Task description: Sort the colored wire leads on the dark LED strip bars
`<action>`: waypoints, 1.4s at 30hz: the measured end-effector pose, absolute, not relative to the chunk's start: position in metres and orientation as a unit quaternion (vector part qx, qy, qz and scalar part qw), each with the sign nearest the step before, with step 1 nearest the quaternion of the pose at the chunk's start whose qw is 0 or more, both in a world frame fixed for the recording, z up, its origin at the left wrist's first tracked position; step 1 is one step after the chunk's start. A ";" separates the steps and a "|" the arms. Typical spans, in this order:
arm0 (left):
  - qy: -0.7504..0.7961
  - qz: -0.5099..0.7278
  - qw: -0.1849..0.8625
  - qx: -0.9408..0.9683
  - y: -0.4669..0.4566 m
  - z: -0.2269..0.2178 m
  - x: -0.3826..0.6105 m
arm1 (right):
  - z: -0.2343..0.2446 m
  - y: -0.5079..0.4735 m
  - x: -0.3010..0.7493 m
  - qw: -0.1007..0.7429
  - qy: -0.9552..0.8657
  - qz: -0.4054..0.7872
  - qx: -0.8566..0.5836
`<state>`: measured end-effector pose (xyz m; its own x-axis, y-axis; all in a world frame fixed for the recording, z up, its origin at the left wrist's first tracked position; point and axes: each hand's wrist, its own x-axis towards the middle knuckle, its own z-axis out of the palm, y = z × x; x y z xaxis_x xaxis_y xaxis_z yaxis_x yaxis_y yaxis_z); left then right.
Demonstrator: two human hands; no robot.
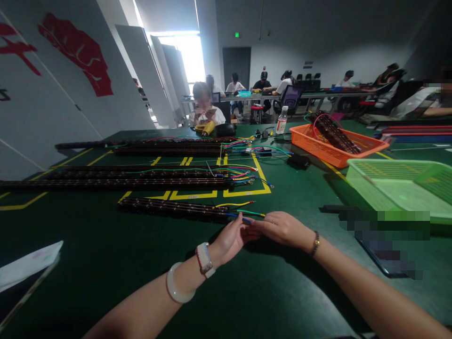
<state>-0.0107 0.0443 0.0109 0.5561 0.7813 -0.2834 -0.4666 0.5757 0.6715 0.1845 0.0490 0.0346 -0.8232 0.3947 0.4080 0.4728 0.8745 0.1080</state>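
A short bundle of dark strips [173,207] lies on the green table, with coloured wires leaving its right end. My left hand [229,239] pinches the blue wire [232,215] between thumb and fingers, just past that end. Close against it, my right hand [284,229] has its fingertips closed on the same blue wire, whose tip is hidden. Beside my right hand runs a green wire [252,213] with a yellow end. Farther back, a yellow wire [233,204] lies loose above the bundle.
Longer dark strips [141,181] with wires lie behind, over yellow tape markings. At right stand an orange basket [318,149] and a green basket [384,188], near a dark phone-like slab [381,256]. A bottle [281,121] and a seated person [206,106] are across the table.
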 end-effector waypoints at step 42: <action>0.301 0.328 0.801 0.400 0.041 0.008 -0.011 | 0.015 0.068 0.192 0.143 -0.942 -0.069 -0.296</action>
<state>-0.0108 0.0407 0.0081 0.6037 0.7661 -0.2204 -0.2850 0.4656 0.8378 0.1923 0.0680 0.0152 -0.7839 0.5379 0.3100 0.5774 0.8152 0.0457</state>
